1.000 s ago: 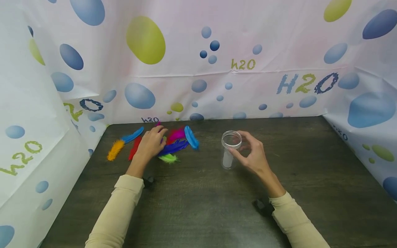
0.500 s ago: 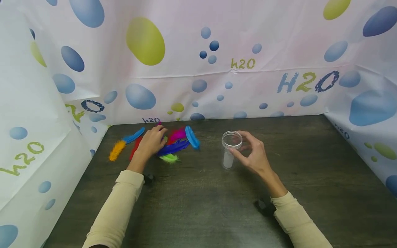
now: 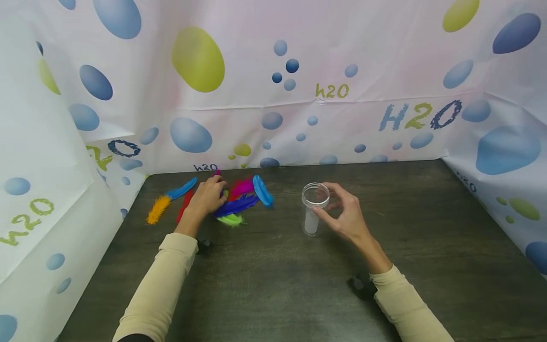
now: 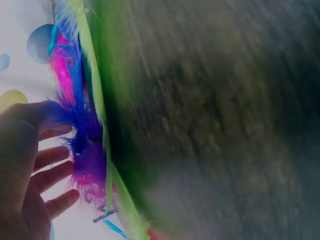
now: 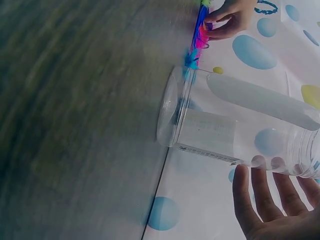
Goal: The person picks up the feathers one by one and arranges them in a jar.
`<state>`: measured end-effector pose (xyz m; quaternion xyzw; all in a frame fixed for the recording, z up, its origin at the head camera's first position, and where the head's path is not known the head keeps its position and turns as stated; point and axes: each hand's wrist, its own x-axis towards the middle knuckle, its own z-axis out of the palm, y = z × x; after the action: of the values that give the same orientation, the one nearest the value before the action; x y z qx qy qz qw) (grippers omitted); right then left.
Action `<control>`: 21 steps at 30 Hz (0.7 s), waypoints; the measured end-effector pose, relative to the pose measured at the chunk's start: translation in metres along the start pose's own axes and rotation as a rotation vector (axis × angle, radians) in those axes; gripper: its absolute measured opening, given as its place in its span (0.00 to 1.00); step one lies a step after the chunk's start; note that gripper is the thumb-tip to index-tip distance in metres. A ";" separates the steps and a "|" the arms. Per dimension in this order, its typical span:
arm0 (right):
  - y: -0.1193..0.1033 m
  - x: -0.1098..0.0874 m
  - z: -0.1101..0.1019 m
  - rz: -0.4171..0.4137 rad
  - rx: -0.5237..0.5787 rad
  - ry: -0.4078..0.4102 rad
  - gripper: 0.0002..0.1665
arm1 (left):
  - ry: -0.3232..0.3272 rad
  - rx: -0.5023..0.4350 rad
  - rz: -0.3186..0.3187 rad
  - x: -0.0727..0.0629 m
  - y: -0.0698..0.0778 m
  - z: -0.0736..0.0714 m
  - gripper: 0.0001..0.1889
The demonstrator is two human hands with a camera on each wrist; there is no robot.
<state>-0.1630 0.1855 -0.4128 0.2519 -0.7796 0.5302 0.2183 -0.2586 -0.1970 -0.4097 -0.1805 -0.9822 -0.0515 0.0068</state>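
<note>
My left hand is among a loose pile of bright feathers on the left of the table. In the left wrist view its fingers are spread beside a purple feather, thumb near the blue barbs. A lime green feather crosses close in front. The dark blue feather lies just right of that hand. Farther right, my right hand holds a clear, lidless jar near its rim, thumb on the near side and fingers behind. The jar stands upright on the table, with a whitish label on its wall.
Around the left hand lie an orange feather, a blue one, a red one, a magenta one and a curled light blue one. A dotted white backdrop walls the dark wooden table.
The left hand's fingers have drawn in slightly among the feathers. My right hand keeps its hold on the jar; the head view has shifted a little.
</note>
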 end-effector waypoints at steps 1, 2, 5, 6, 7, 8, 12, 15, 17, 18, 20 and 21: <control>0.000 0.000 0.000 0.000 -0.001 0.000 0.30 | 0.001 -0.001 -0.001 0.000 0.000 0.000 0.19; -0.001 0.000 0.000 0.001 -0.002 -0.001 0.30 | 0.000 -0.005 -0.004 0.001 -0.001 0.000 0.19; -0.001 0.000 0.001 0.001 -0.003 0.001 0.30 | -0.001 -0.002 -0.006 0.002 -0.002 -0.001 0.19; -0.002 0.000 0.001 0.000 -0.003 -0.001 0.30 | -0.005 -0.004 -0.010 0.002 -0.002 -0.001 0.19; -0.003 0.000 0.000 0.000 -0.003 -0.003 0.30 | -0.008 -0.005 -0.013 0.002 -0.001 -0.001 0.19; -0.003 0.000 0.000 0.000 -0.001 -0.004 0.30 | -0.010 -0.002 -0.014 0.002 -0.001 -0.002 0.19; -0.003 -0.001 0.001 -0.006 0.003 -0.006 0.30 | -0.010 0.003 -0.006 0.002 -0.001 -0.002 0.15; -0.003 -0.001 0.002 -0.013 0.013 -0.007 0.30 | 0.003 0.011 0.007 0.003 0.000 -0.001 0.08; -0.003 -0.001 0.002 -0.019 0.018 -0.011 0.30 | 0.010 0.013 0.010 0.003 0.000 -0.001 0.05; -0.003 -0.002 0.003 -0.023 0.020 -0.013 0.30 | 0.011 0.013 0.009 0.002 0.000 -0.001 0.04; -0.002 -0.002 0.004 -0.030 0.023 -0.017 0.30 | 0.010 0.015 0.006 0.001 0.000 0.000 0.04; -0.002 -0.002 0.004 -0.033 0.024 -0.018 0.30 | 0.009 0.012 0.003 0.000 0.001 0.001 0.04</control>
<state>-0.1600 0.1814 -0.4141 0.2719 -0.7709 0.5336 0.2170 -0.2587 -0.1962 -0.4102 -0.1815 -0.9822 -0.0466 0.0125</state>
